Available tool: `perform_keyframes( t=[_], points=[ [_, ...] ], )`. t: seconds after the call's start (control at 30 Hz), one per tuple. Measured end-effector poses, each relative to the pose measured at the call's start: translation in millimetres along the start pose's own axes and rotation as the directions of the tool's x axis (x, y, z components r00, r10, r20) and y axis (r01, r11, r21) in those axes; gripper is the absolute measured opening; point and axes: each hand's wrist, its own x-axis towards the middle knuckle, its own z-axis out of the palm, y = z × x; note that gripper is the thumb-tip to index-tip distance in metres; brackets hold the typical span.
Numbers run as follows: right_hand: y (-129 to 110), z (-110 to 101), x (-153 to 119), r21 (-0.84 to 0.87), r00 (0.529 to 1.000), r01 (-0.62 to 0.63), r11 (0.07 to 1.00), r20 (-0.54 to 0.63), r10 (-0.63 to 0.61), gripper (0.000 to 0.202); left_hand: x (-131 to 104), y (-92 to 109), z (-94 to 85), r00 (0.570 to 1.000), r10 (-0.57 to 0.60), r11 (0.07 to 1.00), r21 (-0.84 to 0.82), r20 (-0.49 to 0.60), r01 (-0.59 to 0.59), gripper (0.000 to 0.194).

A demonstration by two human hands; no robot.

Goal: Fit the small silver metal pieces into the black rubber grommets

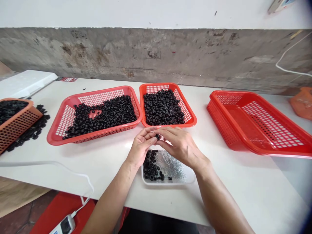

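Observation:
My left hand [141,147] and my right hand [179,144] meet above a white tray [168,183]. Between their fingertips is a small black part [158,136]; the left thumb and fingers pinch it, and the right fingers touch it from the other side. The tray holds black pieces [151,164] on its left and many small shiny metal pieces [172,165] on its right. Just beyond the hands, a red basket [192,123] holds many round black parts, and a wider red basket [55,138] to the left holds more.
A red basket [234,136] stands at the right. An orange basket [23,125] of black parts is at the far left, with loose black pieces [36,126] beside it. A white cable [70,170] crosses the table's left front edge. A wall stands behind the table.

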Motion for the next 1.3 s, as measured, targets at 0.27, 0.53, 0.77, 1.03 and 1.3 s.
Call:
perform_keyframes(
  t=[0.27,0.53,0.77,1.03,1.3],
  points=[
    [-2.8,-1.4,2.5,-0.126,0.999,0.039,0.991,-0.028,-0.042,0.026,-1.7,-3.1,-0.5,1.000,0.003,0.997,0.082,0.016,-0.005,0.027],
    [-3.4,6.1,2.9,-0.224,0.996,0.071,0.972,-0.036,-0.081,0.031,-1.6,0.0,3.3,0.999,0.027,0.995,0.100,-0.019,-0.025,0.022],
    [-3.6,7.7,3.8,-0.280,0.988,0.104,0.954,-0.082,-0.132,0.020,-3.5,0.2,3.8,0.999,-0.007,0.998,0.067,0.041,0.004,0.022],
    [-1.9,8.8,3.0,-0.308,0.983,0.101,0.946,-0.116,-0.143,0.017,-4.3,-5.1,-0.2,0.997,-0.023,0.991,0.132,0.072,0.013,0.023],
    [-2.5,17.0,2.7,-0.291,0.976,0.099,0.952,-0.156,-0.149,0.020,-5.9,-5.0,2.5,0.998,0.054,0.977,0.203,0.028,-0.058,0.025]
  ],
)
